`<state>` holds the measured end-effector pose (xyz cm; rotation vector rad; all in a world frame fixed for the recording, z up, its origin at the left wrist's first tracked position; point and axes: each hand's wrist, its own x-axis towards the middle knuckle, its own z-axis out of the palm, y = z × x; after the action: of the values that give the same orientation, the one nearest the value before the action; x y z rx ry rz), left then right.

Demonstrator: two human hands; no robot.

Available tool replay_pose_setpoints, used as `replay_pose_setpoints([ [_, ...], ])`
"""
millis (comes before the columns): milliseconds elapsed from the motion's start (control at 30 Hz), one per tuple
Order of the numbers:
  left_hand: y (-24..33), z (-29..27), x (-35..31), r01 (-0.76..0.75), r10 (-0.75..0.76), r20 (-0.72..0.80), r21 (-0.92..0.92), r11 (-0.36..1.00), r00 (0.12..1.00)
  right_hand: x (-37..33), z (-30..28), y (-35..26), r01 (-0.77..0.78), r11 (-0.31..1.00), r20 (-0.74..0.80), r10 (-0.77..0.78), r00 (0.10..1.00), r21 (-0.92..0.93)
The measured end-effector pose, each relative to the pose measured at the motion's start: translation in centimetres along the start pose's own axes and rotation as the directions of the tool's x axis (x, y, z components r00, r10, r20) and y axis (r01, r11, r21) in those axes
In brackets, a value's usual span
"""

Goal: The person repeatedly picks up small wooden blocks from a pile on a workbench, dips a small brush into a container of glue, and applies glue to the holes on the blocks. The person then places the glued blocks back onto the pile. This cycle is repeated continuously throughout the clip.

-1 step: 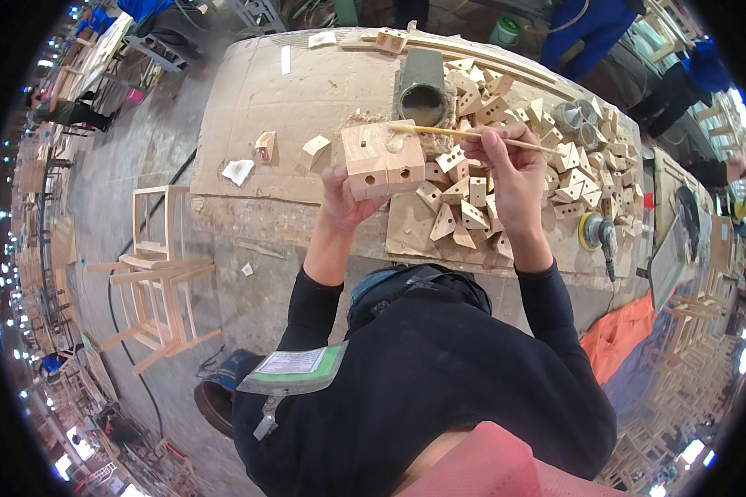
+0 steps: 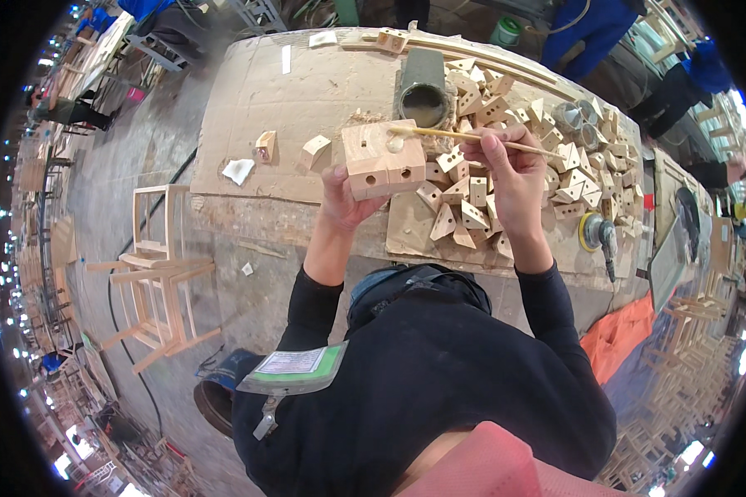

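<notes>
My left hand (image 2: 350,201) is closed around a pale wooden block (image 2: 373,156) above the bench. The block has a small slot in its upper face and two round holes in the side toward me. In my right hand (image 2: 510,170), thumb and fingers pinch a thin wooden stick (image 2: 452,132). The stick's tip rests on the block's upper face, beside a smear of pale paste (image 2: 395,144). Just beyond the block lies a dark grey tube-like container (image 2: 423,83), its round opening toward me with paste inside.
Drilled wooden wedge blocks (image 2: 475,214) are heaped on the right of the cardboard-covered bench (image 2: 282,108). A sander (image 2: 598,234) lies at the right front, near clear cups (image 2: 578,116). Wooden chair frames (image 2: 159,282) stand on the floor to the left. Other people are beyond the bench.
</notes>
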<state>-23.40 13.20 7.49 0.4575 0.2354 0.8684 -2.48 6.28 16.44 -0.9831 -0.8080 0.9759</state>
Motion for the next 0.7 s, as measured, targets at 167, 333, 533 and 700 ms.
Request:
replay_pose_setpoints([
  [167, 0.4, 1.4, 0.3, -0.032, 0.029, 0.054, 0.072, 0.997, 0.998, -0.4, -0.6, -0.4, 0.007, 1.0, 0.08, -0.008, 0.997, 0.01],
  [333, -0.1, 0.9, -0.1, -0.031, 0.031, 0.066, -0.014, 0.999, 0.997, -0.8, -1.4, -0.6, -0.013, 1.0, 0.101, 0.015, 0.995, -0.022],
  [533, -0.7, 1.3, 0.0, 0.056, -0.036, 0.09, -0.227, 0.972, 0.995, -1.1, -1.6, -1.6, -0.028, 0.996, 0.11, 0.018, 0.994, 0.087],
  [700, -1.5, 2.4, -0.3, 0.062, -0.023, 0.123, -0.322, 0.945, 0.992, -1.0, -1.9, -1.8, 0.007, 1.0, 0.075, -0.005, 0.997, -0.027],
])
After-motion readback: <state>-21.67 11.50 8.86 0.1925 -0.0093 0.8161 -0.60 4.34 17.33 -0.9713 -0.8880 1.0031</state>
